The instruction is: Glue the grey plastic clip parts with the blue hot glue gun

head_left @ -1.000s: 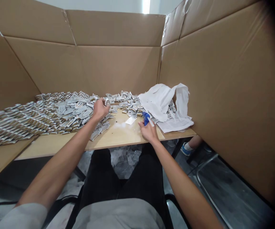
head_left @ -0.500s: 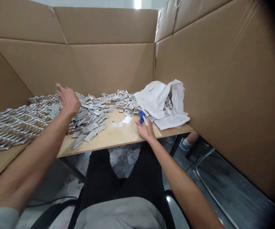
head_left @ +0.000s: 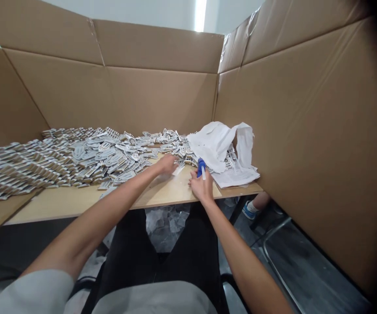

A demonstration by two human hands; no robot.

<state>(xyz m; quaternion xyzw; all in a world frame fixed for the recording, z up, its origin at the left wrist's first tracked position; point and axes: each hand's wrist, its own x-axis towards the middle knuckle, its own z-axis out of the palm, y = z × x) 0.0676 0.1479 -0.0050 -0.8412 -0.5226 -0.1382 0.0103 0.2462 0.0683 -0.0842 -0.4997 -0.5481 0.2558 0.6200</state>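
Note:
My right hand (head_left: 202,185) rests on the wooden table (head_left: 162,194) near its front edge, closed around a blue-and-white tool (head_left: 202,168) that points up and away. My left hand (head_left: 167,164) reaches across to the small pile of grey-and-white flat pieces (head_left: 175,146) left of the tool. Its fingers curl down onto the pieces and a small white scrap (head_left: 177,170). Whether anything is gripped in them is hidden. A much larger heap of the same pieces (head_left: 60,157) spreads over the table's left side.
Crumpled white paper (head_left: 222,146) and a printed sheet (head_left: 237,176) lie at the table's right end. Cardboard walls (head_left: 306,131) enclose the back and both sides. Another person's shoe (head_left: 249,211) shows under the table at right. Clear plastic (head_left: 165,222) lies below.
My left hand has swung from the far left heap back right to the small pile beside the tool. My right hand has kept its hold on the blue tool.

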